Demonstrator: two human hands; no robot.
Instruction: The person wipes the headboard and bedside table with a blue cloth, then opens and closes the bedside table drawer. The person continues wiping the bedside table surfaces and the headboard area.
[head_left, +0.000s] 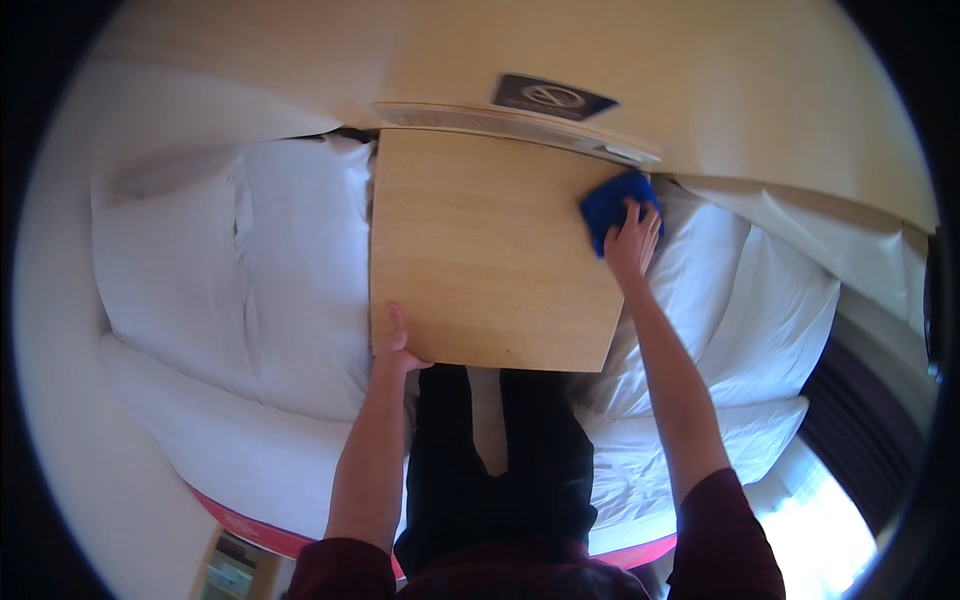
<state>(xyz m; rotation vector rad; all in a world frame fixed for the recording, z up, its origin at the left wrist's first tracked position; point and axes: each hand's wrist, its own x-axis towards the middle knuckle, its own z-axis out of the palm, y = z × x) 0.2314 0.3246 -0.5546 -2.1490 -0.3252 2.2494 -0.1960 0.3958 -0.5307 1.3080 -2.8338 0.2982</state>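
A wooden bedside tabletop (487, 240) with a light grain lies before me between two beds. My right hand (635, 238) presses a folded blue cloth (611, 206) onto its far right corner, fingers spread over the fabric. The cloth reaches the tabletop's right edge. At the near left corner, my left hand (397, 345) rests against the wood with nothing held. One finger points forward along the surface and the thumb lies along the front edge. The underside of each hand is hidden.
White pillows and bedding cover the left bed (300, 270) and the right bed (697, 300). Behind the tabletop runs a wall panel strip (517, 131), below a dark no-smoking sign (555, 96). A dark curtain (862, 405) hangs near a bright window (817, 517) at right.
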